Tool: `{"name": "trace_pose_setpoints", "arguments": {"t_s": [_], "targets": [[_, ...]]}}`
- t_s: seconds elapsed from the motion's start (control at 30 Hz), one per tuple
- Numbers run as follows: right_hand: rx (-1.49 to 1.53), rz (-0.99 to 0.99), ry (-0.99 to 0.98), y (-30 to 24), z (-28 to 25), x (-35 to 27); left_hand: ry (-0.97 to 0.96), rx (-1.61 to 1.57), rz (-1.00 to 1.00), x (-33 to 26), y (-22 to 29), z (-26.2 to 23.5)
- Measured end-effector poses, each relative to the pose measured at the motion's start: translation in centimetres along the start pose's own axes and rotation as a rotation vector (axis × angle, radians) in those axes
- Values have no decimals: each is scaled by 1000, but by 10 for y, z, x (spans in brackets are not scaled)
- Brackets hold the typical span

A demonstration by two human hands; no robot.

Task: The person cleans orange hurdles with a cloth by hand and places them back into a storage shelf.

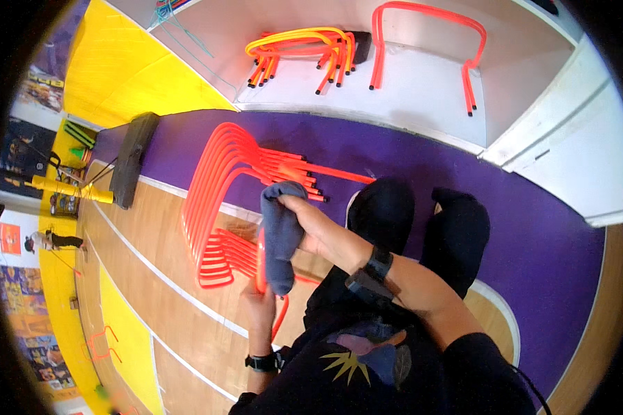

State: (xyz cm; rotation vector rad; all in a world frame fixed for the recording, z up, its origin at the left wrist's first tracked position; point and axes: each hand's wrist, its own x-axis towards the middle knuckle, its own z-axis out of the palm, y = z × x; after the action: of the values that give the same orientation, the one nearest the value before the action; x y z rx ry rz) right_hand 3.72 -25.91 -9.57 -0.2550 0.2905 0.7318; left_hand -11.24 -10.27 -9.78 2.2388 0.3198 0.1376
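Observation:
My left hand is closed around the tube of an orange-red training hurdle, which stands partly hidden behind the cloth. In my right hand a dark grey cloth is bunched and pressed along that tube, hanging down toward the left hand. Just beyond both hands sits a nested stack of orange-red hurdles, their black-tipped legs pointing right. Where the held hurdle's lower part runs is only partly visible near my left forearm.
An open white shelf ahead holds a pile of yellow and orange hurdles and a larger orange hurdle. A white cabinet stands at right. A dark bench-like block lies left. Another person stands far left, near a lone hurdle.

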Motion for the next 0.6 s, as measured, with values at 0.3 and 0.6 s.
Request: {"name": "trace_pose_setpoints", "arguments": {"t_s": [0.3,0.6], "targets": [[148,-3,42,-67,-42,-12,-220,-85,21,-21,12,-38],[-554,-157,191,-135,-55,-20,-289,126,242,-7,-7,-23]]}}
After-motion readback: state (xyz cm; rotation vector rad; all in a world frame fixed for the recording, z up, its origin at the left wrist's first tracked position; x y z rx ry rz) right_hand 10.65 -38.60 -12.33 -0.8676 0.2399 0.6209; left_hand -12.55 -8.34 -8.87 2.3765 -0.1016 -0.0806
